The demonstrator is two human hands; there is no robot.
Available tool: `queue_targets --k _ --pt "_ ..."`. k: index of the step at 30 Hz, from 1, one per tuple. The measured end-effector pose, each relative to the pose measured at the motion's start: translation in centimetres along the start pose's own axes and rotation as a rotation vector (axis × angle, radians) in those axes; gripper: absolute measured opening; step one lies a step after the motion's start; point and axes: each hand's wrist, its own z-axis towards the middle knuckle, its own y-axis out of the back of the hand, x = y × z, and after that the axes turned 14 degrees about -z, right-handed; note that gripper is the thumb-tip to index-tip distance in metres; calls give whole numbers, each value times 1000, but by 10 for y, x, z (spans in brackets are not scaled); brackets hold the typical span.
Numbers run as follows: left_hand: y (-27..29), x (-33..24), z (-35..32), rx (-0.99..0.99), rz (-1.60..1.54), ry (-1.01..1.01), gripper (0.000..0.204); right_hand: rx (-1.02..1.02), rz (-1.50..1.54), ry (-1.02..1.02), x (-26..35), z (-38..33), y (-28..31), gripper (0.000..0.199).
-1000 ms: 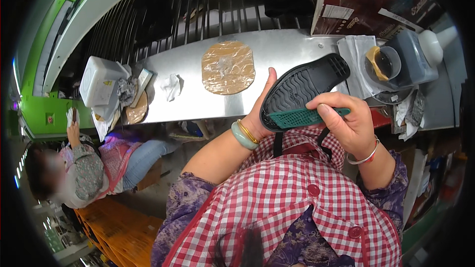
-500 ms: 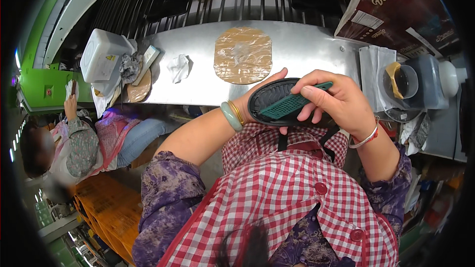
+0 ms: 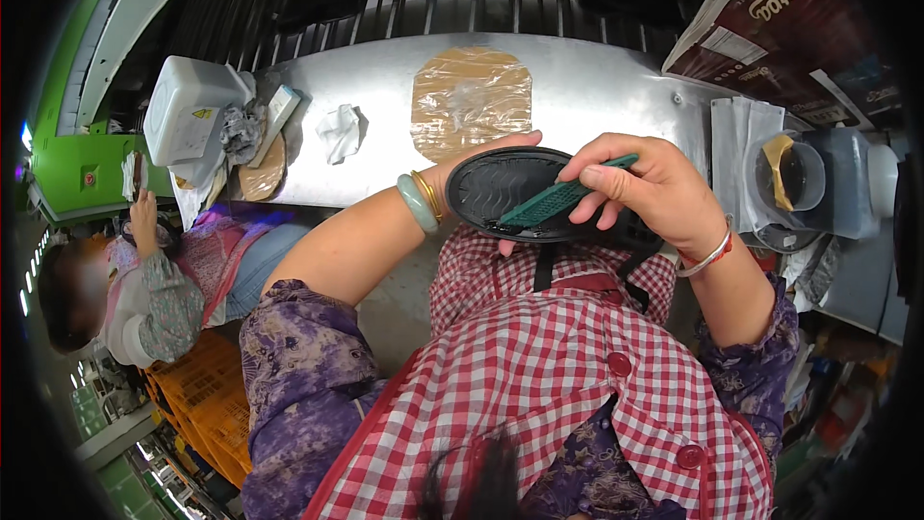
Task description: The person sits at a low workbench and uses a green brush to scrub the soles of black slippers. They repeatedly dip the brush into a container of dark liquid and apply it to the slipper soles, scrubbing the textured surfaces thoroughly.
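Observation:
A black shoe sole with a wavy tread is tilted up in front of my apron, its tread side facing me. My left hand supports it from behind at the left end; most of those fingers are hidden, with one stretched along the far rim. Pinched in my right hand is a flat dark green brush, slanting down and left. Its lower end touches the sole near the rim closest to me. The right end of the sole is hidden behind my right hand.
Film-wrapped cardboard lies on the metal table beside crumpled white paper. A white plastic container stands left. On the right are a clear cup, grey cloths and a maroon bag. Another person sits left.
The sole has shifted left with my left hand and now shows more of its tread. The brush has slid toward the near rim, and my right hand has moved slightly left.

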Motion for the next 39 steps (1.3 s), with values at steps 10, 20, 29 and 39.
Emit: queue_targets --k 10,20,29,39 --pt "-3 -8 -13 -76 45 18 58 9 -94 -31 3 -9 6 18" --pt "-11 -9 -7 -472 19 -157 54 16 -121 -47 10 -15 13 17" --pt "-5 -9 -14 -294 116 -9 61 0 -198 -92 -3 -39 33 17" --pt "18 6 -6 -56 158 -200 39 -214 -181 416 14 -51 -2 16"
